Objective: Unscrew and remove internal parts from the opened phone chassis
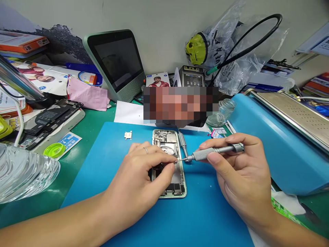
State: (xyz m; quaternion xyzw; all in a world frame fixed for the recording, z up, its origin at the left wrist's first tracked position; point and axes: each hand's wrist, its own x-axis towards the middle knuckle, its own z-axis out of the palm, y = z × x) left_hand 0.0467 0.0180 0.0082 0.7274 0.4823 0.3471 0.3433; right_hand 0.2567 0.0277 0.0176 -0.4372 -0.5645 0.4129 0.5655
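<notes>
An opened phone [177, 176] with its inner parts bare lies on the blue mat [205, 209]. Across its right side, my right hand [241, 168] grips a grey precision screwdriver [205, 154], held almost level with its thin tip pointing left. My left hand [142, 175] hovers over the phone, thumb and forefinger pinched at that tip; what sits between them is too small to make out. Part of the phone's left side is hidden by this hand. A second grey screwdriver [182, 141] rests beside the phone's upper right edge. Left of the phone is a small silvery metal part [128, 135].
A smart display [117, 58] stands at the back. On the left are a large clear jar [24, 175], a green cap [54, 150] and another opened phone [48, 120]. A small glass jar [222, 111] and a blue padded block [277, 144] are on the right.
</notes>
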